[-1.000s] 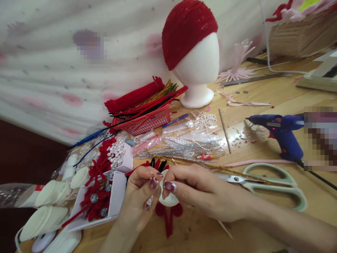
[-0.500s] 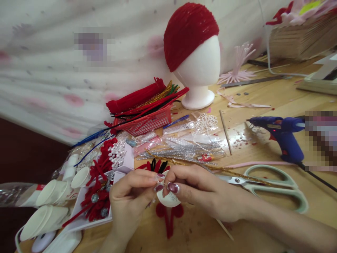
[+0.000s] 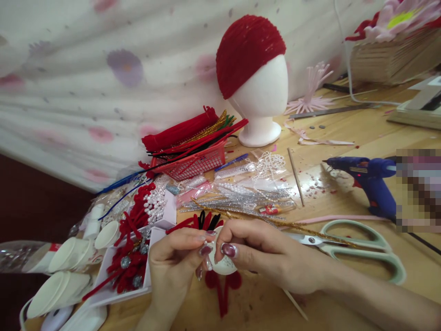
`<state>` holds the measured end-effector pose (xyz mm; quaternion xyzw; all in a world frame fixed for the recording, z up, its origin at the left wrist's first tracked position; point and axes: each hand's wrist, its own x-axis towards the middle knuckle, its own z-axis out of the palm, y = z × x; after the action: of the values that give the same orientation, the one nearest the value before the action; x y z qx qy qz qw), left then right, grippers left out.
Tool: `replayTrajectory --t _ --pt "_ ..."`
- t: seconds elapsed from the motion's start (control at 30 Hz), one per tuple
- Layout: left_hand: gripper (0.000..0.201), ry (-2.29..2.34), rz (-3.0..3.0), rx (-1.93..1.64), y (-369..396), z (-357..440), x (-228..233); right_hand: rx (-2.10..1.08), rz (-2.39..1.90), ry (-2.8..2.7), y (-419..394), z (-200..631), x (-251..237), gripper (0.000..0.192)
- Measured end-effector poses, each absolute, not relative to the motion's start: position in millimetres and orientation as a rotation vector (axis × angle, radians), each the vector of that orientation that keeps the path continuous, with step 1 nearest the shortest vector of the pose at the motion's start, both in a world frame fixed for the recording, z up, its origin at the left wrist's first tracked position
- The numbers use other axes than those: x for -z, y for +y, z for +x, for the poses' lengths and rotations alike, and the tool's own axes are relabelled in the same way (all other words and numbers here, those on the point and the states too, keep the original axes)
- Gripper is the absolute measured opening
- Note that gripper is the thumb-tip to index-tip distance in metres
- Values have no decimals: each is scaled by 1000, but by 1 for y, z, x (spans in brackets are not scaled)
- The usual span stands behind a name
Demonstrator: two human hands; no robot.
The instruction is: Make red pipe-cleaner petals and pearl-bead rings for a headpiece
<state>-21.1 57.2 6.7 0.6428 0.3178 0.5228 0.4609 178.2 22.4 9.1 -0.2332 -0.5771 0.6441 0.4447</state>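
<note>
Near edge of the table (image 3: 344,138): both hands meet over a small white round piece (image 3: 223,265), w/ a red fuzzy-wire ornament (image 3: 222,287) attached under it. Left hand (image 3: 172,266) is curled, fingertips pinching the piece's left rim; right hand (image 3: 262,253) comes in from the right, thumb and forefinger clamped on its upper right edge. So the piece sits directly btwn the two sets of fingertips, touching both; neither hand is nearer. What exactly the fingertips work at on the top rim is too small to tell.

Long axis of the ornament runs roughly near-to-far: red stem points toward the person, below the hands; black and red wire tips (image 3: 206,219) fan out away, just past the fingers. The white piece's face tilts up toward the camera.

Left of the hands: white box (image 3: 151,271) w/ red wire bits and beads, then paper cups (image 3: 65,257). Right: pale green scissors (image 3: 358,248), blades pointing at the right hand, near but apart. Further out: silver and gold wires in bags (image 3: 241,197), red basket (image 3: 193,163) of wires, blue glue gun (image 3: 372,179). Farthest: white foam head (image 3: 265,99) wearing a red cap (image 3: 250,50).
</note>
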Motion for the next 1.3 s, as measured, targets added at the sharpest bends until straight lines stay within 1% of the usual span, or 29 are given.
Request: replayTrajectory --t 0.13,0.23,0.33,0.57,0.7,0.87,1.03,1.2,1.3 --pt "12 793 1698 -1308 56 -23 -10 -1505 -627 -1524 23 179 -10 16" --pt "20 756 1835 -1290 56 -24 -14 -1475 -678 -1582 24 179 -9 14" --pt "24 714 1914 -1302 57 -25 -15 -1494 -669 -1571 24 179 -8 13" --pt "23 664 1959 -1338 60 -30 -8 -1499 -649 -1557 24 178 -9 15" --pt "20 668 2000 -1354 61 -29 -11 -1462 -685 -1585 24 178 -9 16" --pt "10 672 2083 -1348 61 -23 -19 -1459 -722 -1603 22 179 -10 16" --pt "4 710 2014 -1331 60 -20 -20 -1459 -738 -1597 23 178 -9 18" --pt "8 764 2034 -1303 61 -23 -19 -1420 -767 -1646 23 177 -10 17" --pt "11 784 2082 -1272 61 -27 -20 -1365 -800 -1683 21 178 -12 20"
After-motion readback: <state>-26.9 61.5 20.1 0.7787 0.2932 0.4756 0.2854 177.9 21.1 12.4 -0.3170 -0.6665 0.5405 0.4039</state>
